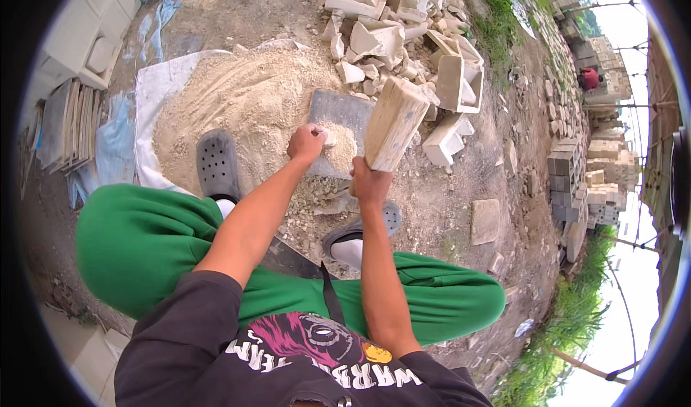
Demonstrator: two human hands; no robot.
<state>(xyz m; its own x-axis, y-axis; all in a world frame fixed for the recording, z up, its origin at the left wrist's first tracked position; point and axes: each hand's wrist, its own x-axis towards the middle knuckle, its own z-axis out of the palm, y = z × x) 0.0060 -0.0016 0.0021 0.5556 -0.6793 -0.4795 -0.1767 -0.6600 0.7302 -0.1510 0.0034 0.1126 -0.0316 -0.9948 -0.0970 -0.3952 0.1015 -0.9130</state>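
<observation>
My right hand (370, 184) grips the lower end of a thick, pale wooden block (394, 123), held upright and tilted over a grey flat slab (338, 108) on the ground. My left hand (306, 144) is closed on a small pale stone piece (327, 136) resting on the slab, beside a small heap of crushed powder (342, 148). The two hands are a short distance apart, the block just right of the left hand.
A pile of pale sand (237, 97) lies on a white sheet (147, 90) ahead. Broken white moulded blocks (403, 25) are heaped beyond the slab. My green-trousered legs and grey clogs (217, 164) flank the slab. Grey blocks (568, 173) are stacked at right; boards (68, 123) lie at left.
</observation>
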